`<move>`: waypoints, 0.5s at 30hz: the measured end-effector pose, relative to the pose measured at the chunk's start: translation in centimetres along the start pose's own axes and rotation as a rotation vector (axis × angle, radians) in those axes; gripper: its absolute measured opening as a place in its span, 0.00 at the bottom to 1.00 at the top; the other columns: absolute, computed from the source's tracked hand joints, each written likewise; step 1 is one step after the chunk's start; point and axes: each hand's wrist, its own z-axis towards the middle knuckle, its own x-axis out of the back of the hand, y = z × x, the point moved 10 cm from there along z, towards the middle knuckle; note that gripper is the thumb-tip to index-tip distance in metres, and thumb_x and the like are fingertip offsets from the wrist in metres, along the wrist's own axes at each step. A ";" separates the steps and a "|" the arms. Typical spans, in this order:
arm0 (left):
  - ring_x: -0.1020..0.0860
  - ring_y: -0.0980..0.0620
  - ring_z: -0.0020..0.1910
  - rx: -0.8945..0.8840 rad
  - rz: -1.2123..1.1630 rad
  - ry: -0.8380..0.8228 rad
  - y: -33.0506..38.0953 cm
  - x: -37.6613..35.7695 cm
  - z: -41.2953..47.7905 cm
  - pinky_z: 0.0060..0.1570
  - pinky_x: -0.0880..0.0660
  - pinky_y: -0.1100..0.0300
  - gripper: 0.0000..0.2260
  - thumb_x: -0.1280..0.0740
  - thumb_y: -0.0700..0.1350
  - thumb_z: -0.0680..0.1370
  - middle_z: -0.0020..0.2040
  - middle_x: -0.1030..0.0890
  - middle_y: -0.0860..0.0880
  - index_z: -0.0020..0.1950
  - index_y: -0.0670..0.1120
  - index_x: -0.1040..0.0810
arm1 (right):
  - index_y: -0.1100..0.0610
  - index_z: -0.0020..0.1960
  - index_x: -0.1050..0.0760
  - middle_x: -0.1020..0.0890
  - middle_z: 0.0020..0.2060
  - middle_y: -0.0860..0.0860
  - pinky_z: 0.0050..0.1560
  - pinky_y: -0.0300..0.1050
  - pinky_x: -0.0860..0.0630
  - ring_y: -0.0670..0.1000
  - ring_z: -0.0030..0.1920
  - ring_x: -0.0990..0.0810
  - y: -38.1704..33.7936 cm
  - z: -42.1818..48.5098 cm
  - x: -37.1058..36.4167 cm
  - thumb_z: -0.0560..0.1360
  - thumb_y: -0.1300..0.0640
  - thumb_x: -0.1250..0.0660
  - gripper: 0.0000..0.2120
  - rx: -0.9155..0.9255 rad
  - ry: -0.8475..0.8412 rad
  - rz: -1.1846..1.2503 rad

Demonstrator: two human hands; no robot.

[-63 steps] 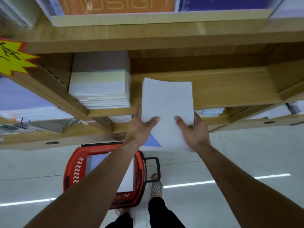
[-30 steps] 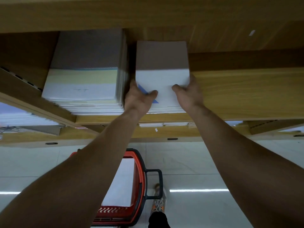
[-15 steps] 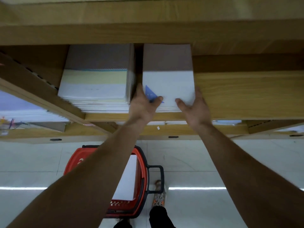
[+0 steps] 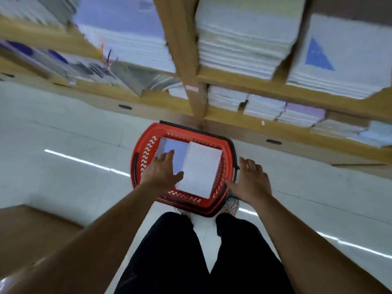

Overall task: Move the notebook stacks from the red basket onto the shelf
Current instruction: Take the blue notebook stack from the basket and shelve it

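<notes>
Half a second ago both hands pressed a white notebook stack with a blue triangle on its cover (image 4: 337, 58) into the wooden shelf (image 4: 254, 81); that stack now lies alone on the shelf board, just right of a taller pile of white notebooks (image 4: 239, 39), and the view has swung down to the floor. The left hand (image 4: 162, 171) hangs over the left half of the red plastic basket with a black handle (image 4: 141, 161), fingers spread and grasping nothing, its thumb reaching toward the left edge of the white notebook stack in the basket (image 4: 200, 169). The right hand (image 4: 250, 181) is likewise released and empty, palm down just outside the basket's right rim, near that stack's right side. The stack sits in the right half of the basket, tilted slightly, with a pale blue cover (image 4: 172, 148) showing beside and below it on the left. The basket stands on the pale tiled floor (image 4: 74, 145) between the person's feet and the foot of the shelf, its far rim close to the shelf's upright post. Open floor lies to the left and right; a brown cardboard surface (image 4: 31, 230) fills the lower left corner.
</notes>
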 end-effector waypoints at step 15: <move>0.24 0.40 0.64 0.153 -0.022 -0.022 -20.8 -13.3 13.6 0.55 0.21 0.42 0.35 0.31 0.62 0.75 0.69 0.26 0.45 0.75 0.49 0.40 | 0.57 0.79 0.46 0.40 0.77 0.58 0.68 0.57 0.34 0.61 0.73 0.38 -15.0 18.5 -19.7 0.76 0.37 0.35 0.41 0.246 -0.119 -0.312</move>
